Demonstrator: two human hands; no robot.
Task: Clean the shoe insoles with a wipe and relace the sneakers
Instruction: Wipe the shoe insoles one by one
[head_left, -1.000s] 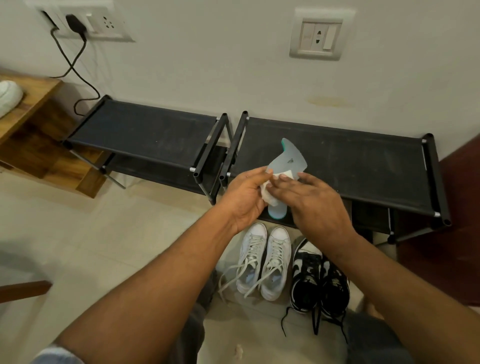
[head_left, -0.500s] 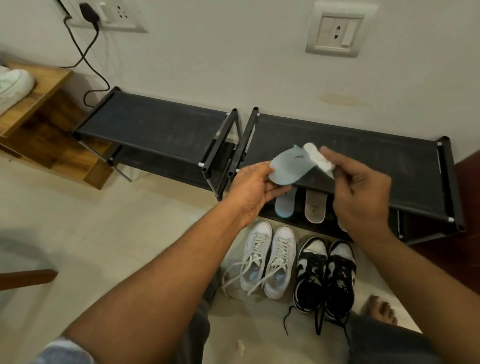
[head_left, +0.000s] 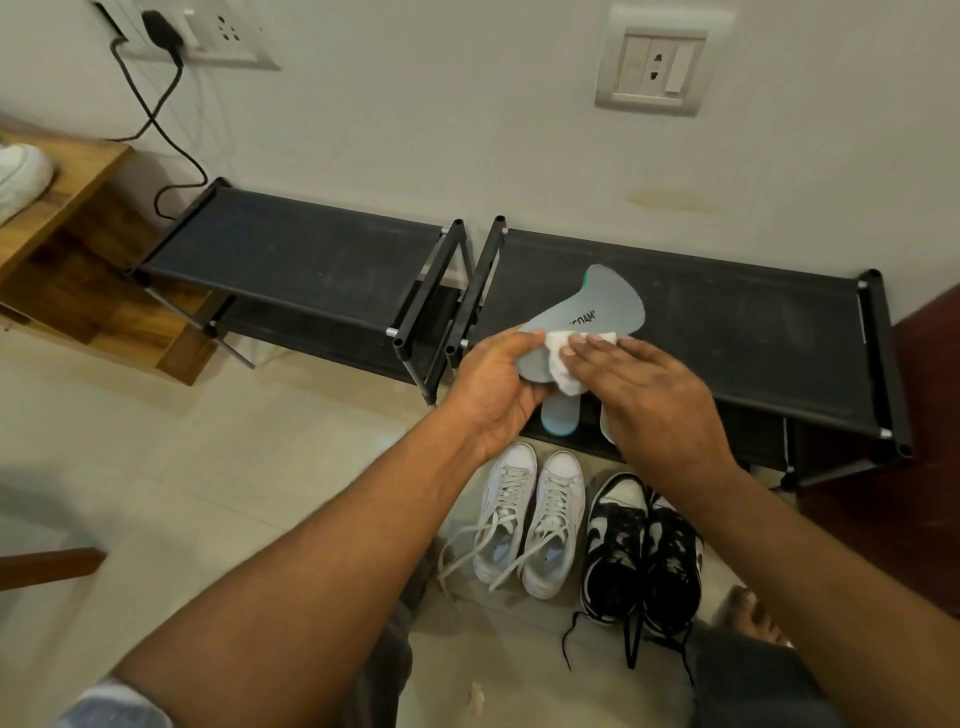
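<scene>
Grey foam insole (head_left: 608, 306) held above the right-hand shoe rack (head_left: 753, 332), its broad free end pointing to 1 o'clock. The left hand (head_left: 498, 384) grips the near end, fingers and thumb curled round the edge. The right hand (head_left: 649, 400), fingers straight and laid flat, presses the white wipe (head_left: 563, 364) onto the insole's near half, just beside the left thumb. Half a second earlier the right hand pinched the wipe at the far tip, with the insole turned toward 3 o'clock. The wipe has since come back to the near part and the insole has swung up again, much as it stood one second ago. This return suggests repeated strokes along the length, so cleaning of this insole is probably under way, not finished. At 6 o'clock from the hands, on the rack's lower shelf, lies a pale blue insole (head_left: 558, 421), with another insole (head_left: 607, 428) largely hidden behind the right hand; whether these are already wiped cannot be told. Farther toward 6 o'clock, on the floor (head_left: 260, 467), stand the white sneakers (head_left: 530, 519) and the black-and-white sneakers (head_left: 639, 551), lace ends trailing loose; relacing appears not yet begun.
</scene>
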